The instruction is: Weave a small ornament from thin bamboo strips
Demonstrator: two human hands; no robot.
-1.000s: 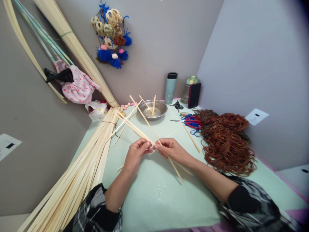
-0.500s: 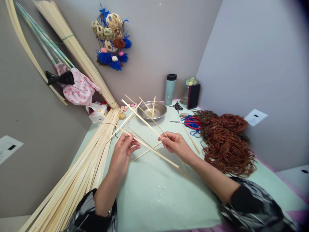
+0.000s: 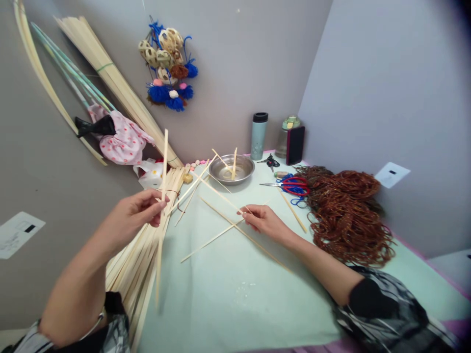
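My left hand [image 3: 143,211] pinches a pale bamboo strip [image 3: 165,162] held nearly upright over the left side of the table. Over the middle, my right hand [image 3: 263,220] is closed on a thinner bamboo strip [image 3: 217,189] that slants away up to the left. Below it, two strips lie crossed on the table: one long strip [image 3: 263,248] running down to the right, and another [image 3: 206,244] running down to the left. Beyond the hands stands a metal bowl [image 3: 243,180] with strips leaning in it.
A bundle of wide strips [image 3: 127,274] covers the left edge. Red-handled scissors [image 3: 294,186], small black scissors [image 3: 271,162] and brown cord [image 3: 348,215] lie on the right. At the back stand a tumbler [image 3: 259,137], a bottle [image 3: 282,142] and a phone [image 3: 295,146].
My left hand has moved left and turned its strip from slanting to nearly upright. The right hand stays almost in place, its strip dipping slightly.
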